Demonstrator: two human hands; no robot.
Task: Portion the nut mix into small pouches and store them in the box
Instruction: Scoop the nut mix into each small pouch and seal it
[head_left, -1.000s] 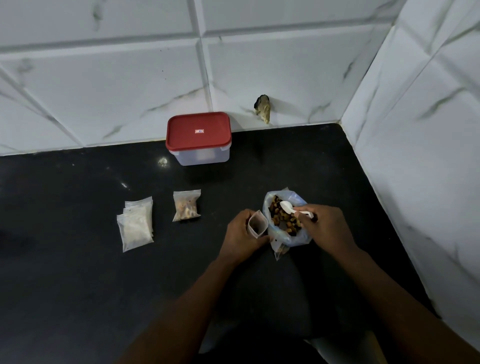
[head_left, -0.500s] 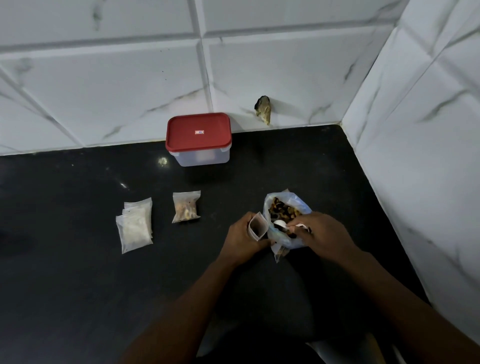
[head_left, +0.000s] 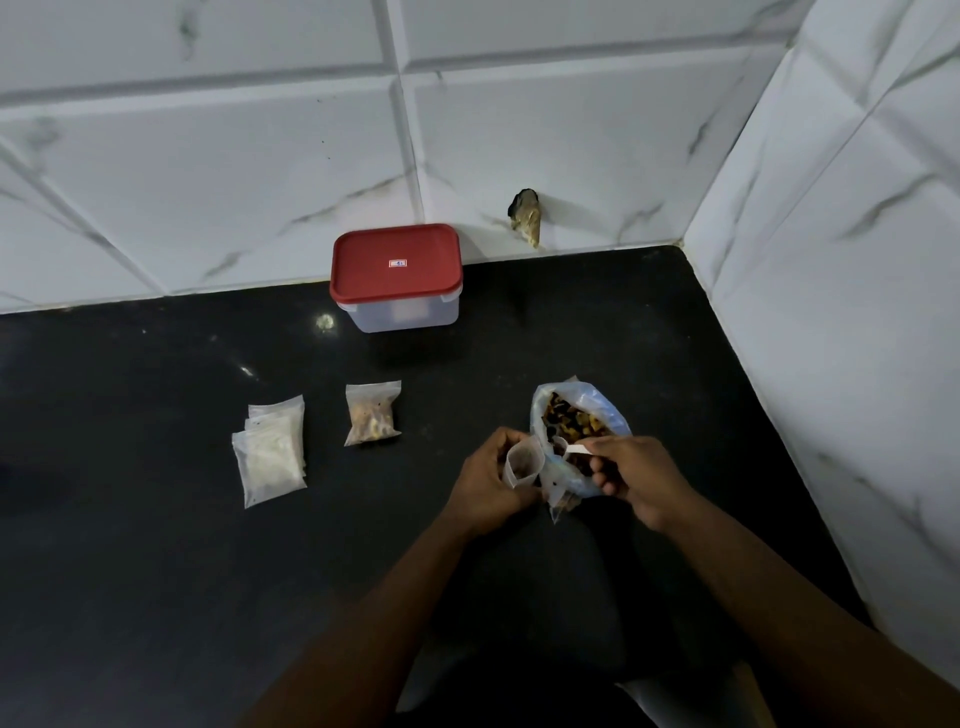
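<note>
Holding pouch (head_left: 523, 461), spoon (head_left: 571, 448), hands (head_left: 488, 480) (head_left: 641, 478) flanking nut bag (head_left: 582, 415)

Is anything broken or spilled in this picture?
One thing: a dark, ragged brownish patch mars the white wall tile just above the counter, right of the red-lidded box. It looks like a chip or hole. I see no spilled nuts.

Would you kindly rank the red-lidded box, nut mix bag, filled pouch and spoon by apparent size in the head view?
The red-lidded box and nut mix bag: about alike, bag nearer and partly covered, so unranked.
Then filled pouch.
Smallest: spoon, mostly hidden.
</note>
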